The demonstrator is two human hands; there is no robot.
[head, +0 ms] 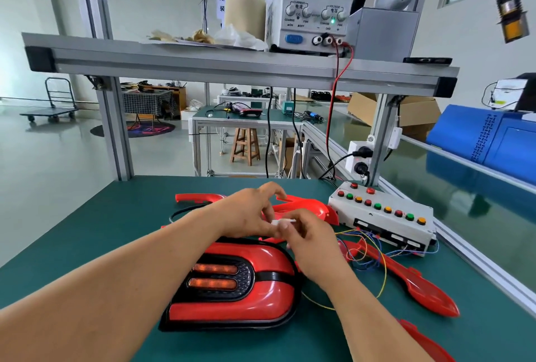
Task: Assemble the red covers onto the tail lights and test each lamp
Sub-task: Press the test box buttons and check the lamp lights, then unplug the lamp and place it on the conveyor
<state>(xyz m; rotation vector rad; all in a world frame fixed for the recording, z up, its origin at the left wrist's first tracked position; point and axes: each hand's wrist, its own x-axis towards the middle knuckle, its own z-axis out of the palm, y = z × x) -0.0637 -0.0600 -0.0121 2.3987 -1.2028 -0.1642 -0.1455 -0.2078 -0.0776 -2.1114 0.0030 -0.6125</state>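
A red tail light point(232, 283) with a black rim and two amber lamp bars lies on the green bench in front of me. Above its far edge my left hand point(249, 210) and my right hand point(310, 242) meet and both pinch a small white connector point(282, 221). Loose red covers lie around: one behind the hands point(307, 208), one at the far left point(197, 196), a long one at the right point(412, 280). A white test box point(385, 216) with red, green and orange buttons stands at the right, with thin coloured wires point(362, 248) running from it toward my hands.
A power supply point(313, 1) on the upper shelf reads 0.000 and 12.00; its red lead point(333, 118) drops down to the bench. Aluminium frame posts stand at the bench's back corners. Another red cover point(426, 344) lies at the near right edge. A blue machine point(490, 141) sits beyond the right rail.
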